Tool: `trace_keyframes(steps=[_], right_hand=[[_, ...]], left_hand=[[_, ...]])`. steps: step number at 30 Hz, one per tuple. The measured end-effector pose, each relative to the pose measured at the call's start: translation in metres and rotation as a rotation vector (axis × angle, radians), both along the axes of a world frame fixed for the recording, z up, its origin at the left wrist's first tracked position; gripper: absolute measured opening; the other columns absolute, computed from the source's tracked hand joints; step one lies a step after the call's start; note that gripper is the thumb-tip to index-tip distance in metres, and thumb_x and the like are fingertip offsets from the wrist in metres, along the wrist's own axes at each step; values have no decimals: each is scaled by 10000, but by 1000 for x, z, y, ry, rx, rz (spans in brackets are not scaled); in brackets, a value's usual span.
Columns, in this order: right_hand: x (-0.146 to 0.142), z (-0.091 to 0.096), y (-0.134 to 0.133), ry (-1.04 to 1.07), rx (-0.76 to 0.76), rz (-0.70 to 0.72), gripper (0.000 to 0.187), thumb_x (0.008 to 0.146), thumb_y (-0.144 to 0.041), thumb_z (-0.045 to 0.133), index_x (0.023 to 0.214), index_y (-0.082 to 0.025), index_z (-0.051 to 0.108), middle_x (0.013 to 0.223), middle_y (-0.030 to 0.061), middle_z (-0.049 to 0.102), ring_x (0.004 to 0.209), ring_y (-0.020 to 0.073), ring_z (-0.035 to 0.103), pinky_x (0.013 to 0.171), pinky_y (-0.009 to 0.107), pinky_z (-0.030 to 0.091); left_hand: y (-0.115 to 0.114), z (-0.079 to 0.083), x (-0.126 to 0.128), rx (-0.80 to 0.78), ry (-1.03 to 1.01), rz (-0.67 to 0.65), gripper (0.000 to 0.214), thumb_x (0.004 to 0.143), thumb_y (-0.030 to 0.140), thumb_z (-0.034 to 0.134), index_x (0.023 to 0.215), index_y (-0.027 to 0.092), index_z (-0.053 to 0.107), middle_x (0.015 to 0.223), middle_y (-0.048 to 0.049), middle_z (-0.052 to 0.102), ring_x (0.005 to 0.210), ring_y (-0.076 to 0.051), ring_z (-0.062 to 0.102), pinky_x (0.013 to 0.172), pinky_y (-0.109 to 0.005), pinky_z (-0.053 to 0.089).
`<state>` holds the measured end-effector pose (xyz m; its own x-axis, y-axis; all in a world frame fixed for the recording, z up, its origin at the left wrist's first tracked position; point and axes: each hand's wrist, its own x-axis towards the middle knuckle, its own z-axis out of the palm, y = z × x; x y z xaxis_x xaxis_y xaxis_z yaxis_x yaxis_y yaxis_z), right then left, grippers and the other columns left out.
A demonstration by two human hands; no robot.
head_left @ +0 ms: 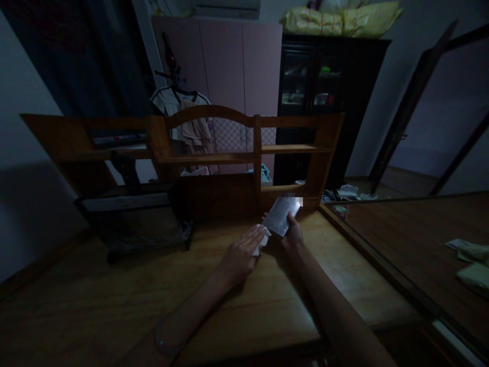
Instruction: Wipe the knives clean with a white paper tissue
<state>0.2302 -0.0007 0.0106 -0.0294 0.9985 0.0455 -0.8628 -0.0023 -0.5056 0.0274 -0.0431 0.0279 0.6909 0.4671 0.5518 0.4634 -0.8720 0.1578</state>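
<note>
Over the wooden desk top, my right hand (293, 235) grips a small rectangular mirror (281, 216), its thumb on the front and fingers behind. The mirror is tilted, with a shiny grey face and a pixelated patch at its upper right corner. My left hand (240, 255) is closed on a white tissue (262, 242), which pokes out past its fingertips. The tissue is close to the mirror's lower left corner; whether the two touch, I cannot tell. A bracelet circles my left wrist.
The wooden desk (221, 311) carries a shelf unit (214, 158) along its back. A dark monitor-like object (133, 219) stands at the left. To the right lies a lower brown surface (412, 229) with pale cloths (476, 265). Wardrobes (225, 66) stand behind.
</note>
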Motion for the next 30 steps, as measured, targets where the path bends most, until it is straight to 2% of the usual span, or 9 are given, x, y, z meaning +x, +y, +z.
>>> trace_keyframes(steps=[4, 12, 17, 24, 27, 30], right_hand=[[-8, 4, -2, -17, -6, 67, 532, 892, -470, 388, 1160, -32, 529, 1008, 202, 681, 966, 298, 649, 879, 511, 482], [-2, 5, -4, 54, -22, 42, 556, 880, -483, 375, 1155, -27, 532, 1035, 208, 671, 1008, 315, 629, 903, 531, 464], [6, 3, -2, 83, 15, -95, 560, 894, -482, 318, 1154, -38, 538, 1061, 195, 665, 1032, 285, 621, 921, 493, 466], [14, 7, -4, 138, -46, -270, 587, 915, -454, 215, 1162, -25, 531, 1012, 181, 684, 983, 238, 646, 910, 389, 493], [15, 7, -5, 140, -40, -276, 586, 914, -452, 212, 1165, -28, 528, 1009, 178, 685, 982, 233, 647, 907, 375, 496], [15, 5, -4, 138, -17, -270, 580, 912, -449, 218, 1169, -30, 524, 1016, 183, 682, 989, 243, 644, 912, 400, 491]], left_hand=[[-1, 2, 0, -6, -15, -13, 556, 885, 111, 365, 1426, 207, 276, 1475, -45, 298, 1369, -170, 227, 1127, -404, 282], [-2, 6, 0, -17, -22, -46, 569, 879, 97, 365, 1429, 208, 268, 1481, -48, 285, 1373, -179, 218, 1129, -418, 267], [-5, 10, -2, 2, 4, -59, 618, 838, 73, 396, 1430, 196, 270, 1486, -51, 276, 1375, -189, 219, 1135, -424, 253], [-1, 11, -5, -12, -74, -47, 616, 823, 48, 378, 1418, 189, 303, 1481, -44, 290, 1371, -192, 235, 1140, -439, 239], [-3, 9, -4, -84, -205, -44, 531, 880, 102, 358, 1399, 214, 349, 1471, -28, 312, 1357, -191, 271, 1137, -444, 243], [-5, 9, -2, -294, -396, -50, 440, 923, 206, 365, 1359, 236, 422, 1442, -15, 367, 1341, -196, 308, 1128, -438, 254]])
